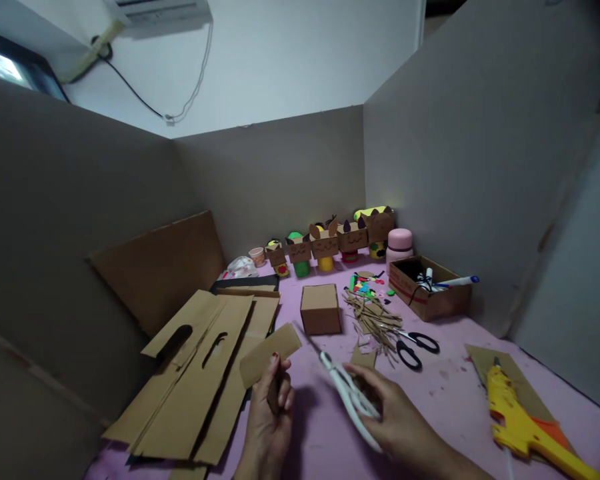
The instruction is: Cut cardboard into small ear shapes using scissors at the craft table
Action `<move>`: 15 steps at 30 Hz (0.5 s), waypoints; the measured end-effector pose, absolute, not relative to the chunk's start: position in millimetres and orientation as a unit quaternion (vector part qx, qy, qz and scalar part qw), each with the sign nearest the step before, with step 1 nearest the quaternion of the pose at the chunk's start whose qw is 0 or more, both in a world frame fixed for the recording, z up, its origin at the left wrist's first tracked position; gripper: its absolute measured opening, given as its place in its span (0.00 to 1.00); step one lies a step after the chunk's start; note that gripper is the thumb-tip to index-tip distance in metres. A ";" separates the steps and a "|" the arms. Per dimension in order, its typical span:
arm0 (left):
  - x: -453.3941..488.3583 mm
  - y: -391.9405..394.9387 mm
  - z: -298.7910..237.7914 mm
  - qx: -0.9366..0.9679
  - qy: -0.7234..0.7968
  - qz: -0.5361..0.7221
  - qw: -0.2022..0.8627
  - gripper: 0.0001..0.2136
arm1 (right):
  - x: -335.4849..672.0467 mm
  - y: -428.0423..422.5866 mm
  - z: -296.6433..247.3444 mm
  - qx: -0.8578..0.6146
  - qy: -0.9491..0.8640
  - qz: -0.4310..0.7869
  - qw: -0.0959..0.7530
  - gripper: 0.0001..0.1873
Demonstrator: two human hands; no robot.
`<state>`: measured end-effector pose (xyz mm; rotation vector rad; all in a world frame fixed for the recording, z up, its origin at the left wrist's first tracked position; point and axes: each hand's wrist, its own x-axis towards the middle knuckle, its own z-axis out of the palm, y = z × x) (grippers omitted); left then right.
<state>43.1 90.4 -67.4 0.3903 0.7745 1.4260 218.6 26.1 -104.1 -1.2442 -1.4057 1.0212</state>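
My left hand (267, 417) is closed on a small rectangular cardboard piece (267, 355), held up at a slant by its lower edge. A darker brown bit of card shows between the fingers; whether it belongs to the same piece, I cannot tell. My right hand (387, 407) grips white-handled scissors (347, 390), slightly blurred, with the blades pointing up and left, apart from the cardboard. Just beyond both hands stands a closed cardboard box (321, 310). Right of it lies a pile of thin cardboard strips (375, 320), beside black-handled scissors (415, 350).
Large cardboard sheets (195, 387) are stacked at left. Several cardboard animal-faced figures (325, 247) line the back, near a pink bottle (399, 247). A box of pens (430, 293) stands at right. A yellow glue gun (510, 413) lies front right. Grey partitions (275, 167) surround the table.
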 end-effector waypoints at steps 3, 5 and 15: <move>43.8 88.6 -65.6 0.183 0.341 0.638 0.666 0.10 | 214.7 27.3 -107.0 -0.404 -0.450 0.578 0.548 0.21; 45.7 87.8 -65.2 0.185 0.340 0.637 0.667 0.09 | 212.7 26.0 -108.1 -0.349 -0.414 0.648 0.536 0.21; 49.4 91.0 -64.3 0.172 0.371 0.604 0.684 0.06 | 209.1 28.4 -99.7 -0.273 -0.415 0.661 0.563 0.37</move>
